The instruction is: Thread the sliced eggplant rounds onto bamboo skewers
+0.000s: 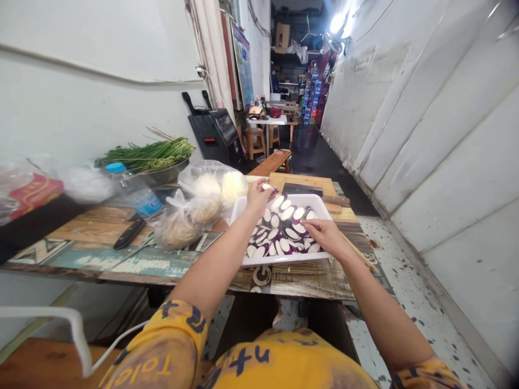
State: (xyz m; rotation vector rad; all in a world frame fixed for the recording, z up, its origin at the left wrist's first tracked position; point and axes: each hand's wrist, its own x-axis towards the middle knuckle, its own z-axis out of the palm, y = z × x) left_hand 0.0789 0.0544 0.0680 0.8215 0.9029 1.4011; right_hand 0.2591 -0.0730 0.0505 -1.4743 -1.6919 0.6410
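Many oval eggplant slices (285, 246), white with purple skin edges, fill a white plastic tray (286, 260) in front of me. Above the tray's far left corner, my left hand (258, 198) is closed around eggplant slices (269, 187), their white faces and purple rims showing past the fingers. My right hand (327, 235) reaches in over the tray's right side, thumb and fingers pinched on an eggplant slice (299, 228). Thin wooden skewers (362, 255) lie by the tray, partly under my right forearm.
Behind the tray, a cleaver (303, 189) rests on a wooden cutting board (279, 178). To the left are plastic bags of food (178, 229), a water bottle (140, 193), a black-handled knife (130, 233) and a metal bowl of green vegetables (162, 172). A white wall (446, 108) runs along the right.
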